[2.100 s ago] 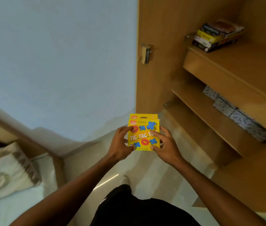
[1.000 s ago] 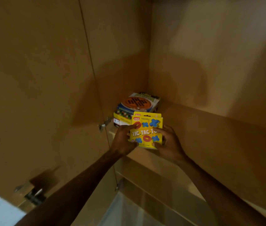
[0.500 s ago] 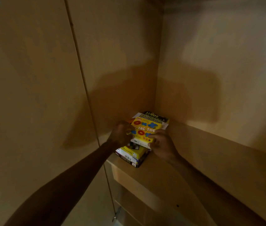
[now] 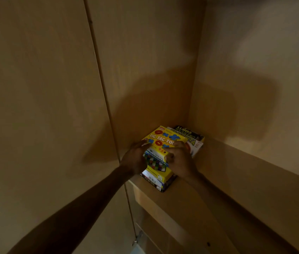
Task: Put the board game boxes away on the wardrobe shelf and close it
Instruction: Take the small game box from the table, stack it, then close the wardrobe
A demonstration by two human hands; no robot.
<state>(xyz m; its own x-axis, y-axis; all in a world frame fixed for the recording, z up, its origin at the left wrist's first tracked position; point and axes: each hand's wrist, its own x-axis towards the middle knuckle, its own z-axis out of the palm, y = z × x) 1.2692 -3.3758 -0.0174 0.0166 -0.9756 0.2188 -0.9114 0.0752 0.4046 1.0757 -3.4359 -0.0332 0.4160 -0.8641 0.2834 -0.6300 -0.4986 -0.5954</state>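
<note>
Dim wardrobe interior. At frame centre, a yellow Tic Tac Toe box [image 4: 163,139] lies on top of one stack of game boxes [image 4: 157,173], perhaps five in the gloom. The stack fills the shelf [image 4: 227,195]'s left corner, reaching its front edge. Bare shelf runs toward the lower right. The left hand [image 4: 135,159] and right hand [image 4: 180,159] each clasp a side of the top box.

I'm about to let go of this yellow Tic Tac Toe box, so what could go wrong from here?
The yellow Tic Tac Toe box lies askew on the uneven stack of game boxes, so it may slide when the left hand and right hand release. The bottom dark box reaches the wooden shelf's front edge; a nudge might tip the pile.
</note>
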